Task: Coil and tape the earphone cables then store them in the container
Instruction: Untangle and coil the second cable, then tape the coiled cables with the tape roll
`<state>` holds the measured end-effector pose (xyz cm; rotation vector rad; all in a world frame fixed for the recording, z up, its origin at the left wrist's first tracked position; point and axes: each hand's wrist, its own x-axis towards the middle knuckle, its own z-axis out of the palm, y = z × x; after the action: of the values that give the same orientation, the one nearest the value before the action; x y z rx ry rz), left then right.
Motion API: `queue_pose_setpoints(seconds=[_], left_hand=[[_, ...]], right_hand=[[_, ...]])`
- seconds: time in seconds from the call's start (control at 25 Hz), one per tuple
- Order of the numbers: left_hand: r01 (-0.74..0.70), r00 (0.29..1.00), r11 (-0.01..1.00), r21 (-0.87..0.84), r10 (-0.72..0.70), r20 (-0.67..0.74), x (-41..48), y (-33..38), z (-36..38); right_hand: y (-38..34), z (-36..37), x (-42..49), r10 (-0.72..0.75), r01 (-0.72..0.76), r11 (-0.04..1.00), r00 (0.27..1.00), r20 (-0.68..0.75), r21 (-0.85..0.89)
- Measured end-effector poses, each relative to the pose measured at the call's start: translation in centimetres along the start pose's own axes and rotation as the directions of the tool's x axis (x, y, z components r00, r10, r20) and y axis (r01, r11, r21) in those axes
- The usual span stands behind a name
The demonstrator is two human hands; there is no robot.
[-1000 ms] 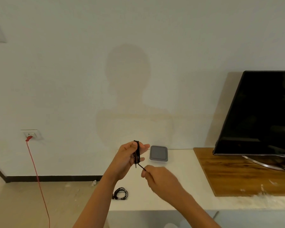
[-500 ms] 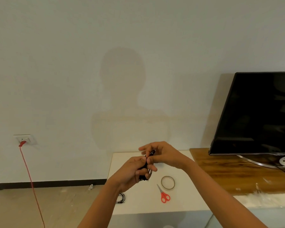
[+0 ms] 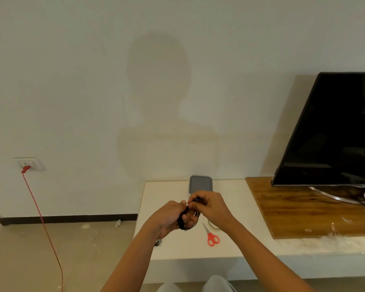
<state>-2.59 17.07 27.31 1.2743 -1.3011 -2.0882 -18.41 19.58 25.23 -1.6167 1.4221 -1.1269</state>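
The coiled black cable (image 3: 181, 220) is gripped in the left hand (image 3: 169, 216) above the table (image 3: 188, 249), its end pinched by the right hand (image 3: 209, 204), with the grey container (image 3: 201, 183) seen just behind

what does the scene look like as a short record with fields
left hand: grips coiled black cable
right hand: pinches the cable's end above the coil
scissors: red handles, flat on table, right of hands
tape: roll beside scissors, partly hidden
container: grey, at table's back edge
spare cable: black, behind left wrist, mostly hidden
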Motion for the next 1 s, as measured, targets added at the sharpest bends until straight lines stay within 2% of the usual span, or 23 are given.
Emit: queue_pose_setpoints(seconds=[0.08,0.2,0.28,0.36,0.4,0.44,0.48,0.52,0.56,0.68,0.8,0.92,0.96,1.0], left_hand=[[0.016,0.999,0.996,0.084,-0.013,-0.046,1.2,-1.0,-0.2],[0.01,0.999,1.0,0.004,-0.01,-0.046,3.2,-2.7,-0.3],[0.016,0.991,1.0,-0.011,-0.017,-0.13,4.7,-4.4,-0.2],[0.041,0.968,0.998,-0.05,-0.052,-0.244,6.6,-6.5,-0.3],[0.054,0.955,0.995,-0.079,-0.075,-0.288,7.4,-7.4,-0.4],[0.066,0.944,0.991,-0.115,-0.099,-0.314,8.1,-8.1,-0.5],[0.08,0.936,0.984,-0.156,-0.128,-0.328,8.8,-8.6,-0.7],[0.091,0.93,0.976,-0.198,-0.154,-0.333,9.4,-8.9,-0.8],[0.1,0.927,0.967,-0.234,-0.176,-0.33,10.0,-9.1,-0.9],[0.116,0.934,0.958,-0.263,-0.195,-0.3,11.4,-9.2,-1.1],[0.127,0.939,0.962,-0.243,-0.195,-0.282,12.6,-9.5,-1.2],[0.141,0.938,0.957,-0.253,-0.211,-0.274,13.1,-9.6,-1.1],[0.14,0.937,0.955,-0.262,-0.213,-0.275,13.1,-9.6,-1.1],[0.139,0.936,0.954,-0.264,-0.214,-0.28,13.1,-9.7,-1.1]], right_hand=[[1.7,0.2,0.5,0.054,-0.054,0.997,0.998,0.012,0.047],[4.5,0.6,1.4,0.169,-0.187,0.95,0.981,0.09,0.252],[7.1,0.9,1.6,0.291,-0.338,0.865,0.94,0.178,0.371],[10.9,1.5,1.6,0.442,-0.485,0.754,0.873,0.205,0.443],[13.1,1.7,1.4,0.529,-0.539,0.743,0.836,0.145,0.397],[15.7,1.6,1.2,0.601,-0.588,0.777,0.799,0.011,0.224],[18.6,1.3,0.8,0.613,-0.622,0.783,0.778,-0.134,-0.029],[20.9,1.0,0.3,0.586,-0.621,0.743,0.783,-0.208,-0.249],[23.0,1.0,0.0,0.561,-0.6,0.701,0.797,-0.223,-0.384],[26.6,1.1,-0.1,0.513,-0.51,0.662,0.843,-0.163,-0.55],[28.3,1.4,0.8,0.495,-0.372,0.57,0.867,-0.055,-0.732],[28.8,1.5,1.1,0.376,-0.258,0.461,0.923,-0.077,-0.849],[28.8,1.3,1.1,0.325,-0.242,0.462,0.941,-0.091,-0.853],[28.5,1.2,1.1,0.291,-0.25,0.51,0.951,-0.109,-0.823]])
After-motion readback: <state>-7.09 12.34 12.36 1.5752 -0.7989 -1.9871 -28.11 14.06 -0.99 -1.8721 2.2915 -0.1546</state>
